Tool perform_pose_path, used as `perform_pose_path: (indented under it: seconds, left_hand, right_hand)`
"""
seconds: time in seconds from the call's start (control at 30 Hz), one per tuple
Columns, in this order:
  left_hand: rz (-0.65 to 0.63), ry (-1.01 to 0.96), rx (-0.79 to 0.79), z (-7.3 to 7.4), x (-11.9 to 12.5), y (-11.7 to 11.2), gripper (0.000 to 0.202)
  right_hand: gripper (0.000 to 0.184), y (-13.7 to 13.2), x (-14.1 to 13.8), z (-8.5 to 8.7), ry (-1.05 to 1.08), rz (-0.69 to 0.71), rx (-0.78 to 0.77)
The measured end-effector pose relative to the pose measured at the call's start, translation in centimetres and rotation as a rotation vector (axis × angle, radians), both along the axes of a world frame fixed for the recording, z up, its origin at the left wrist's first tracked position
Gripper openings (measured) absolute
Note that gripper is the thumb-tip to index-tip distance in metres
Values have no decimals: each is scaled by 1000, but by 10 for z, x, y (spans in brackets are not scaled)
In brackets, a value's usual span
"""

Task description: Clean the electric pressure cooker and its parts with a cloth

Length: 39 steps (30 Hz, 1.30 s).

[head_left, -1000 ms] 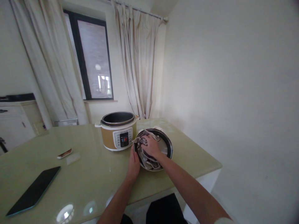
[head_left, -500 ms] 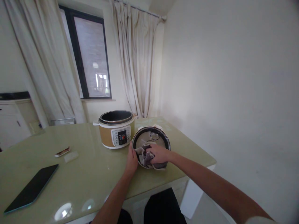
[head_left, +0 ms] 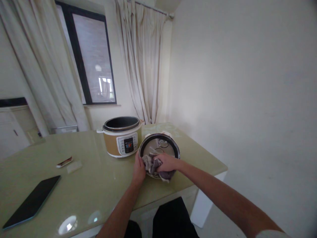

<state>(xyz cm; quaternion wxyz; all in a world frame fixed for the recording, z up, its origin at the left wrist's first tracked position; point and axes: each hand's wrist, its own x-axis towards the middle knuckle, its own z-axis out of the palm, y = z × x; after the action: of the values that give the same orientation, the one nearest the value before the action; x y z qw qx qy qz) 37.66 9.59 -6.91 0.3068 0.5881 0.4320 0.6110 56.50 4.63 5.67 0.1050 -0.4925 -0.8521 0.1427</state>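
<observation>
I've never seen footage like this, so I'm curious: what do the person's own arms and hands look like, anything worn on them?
The left hand and right hand are bare: no gloves, and no watch, ring or band shows. Both forearms are uncovered. Only at the bottom right corner does a white sleeve edge show on the right arm.

1 head-worn camera looks forward and down over the near table [head_left: 99, 185] toward the window [head_left: 94, 62].

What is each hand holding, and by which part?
Right hand grips a bunched grey cloth around its middle, on the upturned cooker lid. Left hand is on the lid's near-left rim; whether it grips cannot be told.
</observation>
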Motion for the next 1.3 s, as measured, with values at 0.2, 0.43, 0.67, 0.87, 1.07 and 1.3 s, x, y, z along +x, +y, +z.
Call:
perform_pose_path:
  seconds: [0.2,0.43,0.67,0.87,1.07,1.3]
  left_hand:
    - [5,29,21,3,4,2,57]
    - [-20,49,25,-4,-3,1,57]
    - [7,47,50,-2,-2,0,57]
    - [41,1,46,-4,5,6,59]
    - [26,-9,63,-9,3,6,57]
    - [32,-20,33,-14,1,6,57]
  right_hand:
    - [37,-1,40,32,-443,-86,92]
    - [55,33,-27,7,-448,191,463]
    - [27,53,-6,20,-445,-35,606]
    - [30,26,26,27,-457,-322,478]
    - [48,33,16,35,-242,-591,400]
    - [49,55,-45,19,76,-432,408]
